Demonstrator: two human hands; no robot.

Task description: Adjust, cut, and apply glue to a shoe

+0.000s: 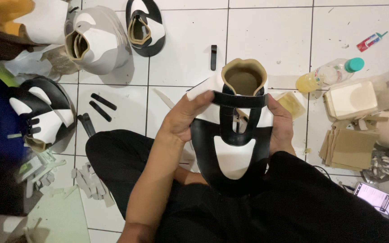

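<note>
Item 1: lap in black trousers [230,211], nearest the lens, person seated on white tiled floor [271,36].
Item 2: black-and-white shoe upper [236,130], tan-lined collar up, held over lap betw. both hands.
Left hand [181,121]: fingers clasped on upper's left edge, thumb on black strap across throat.
Right hand [282,123]: fingers wrapped round right edge, thumb near strap end.
Step, by judgement: seating/checking strap on the piece. Next move likely calls for even thumb pressure, strap kept square.
Nearby: 3 more uppers [97,40] at left, plastic bottle [329,74], cardboard pieces [347,146], phone [378,198].
</note>
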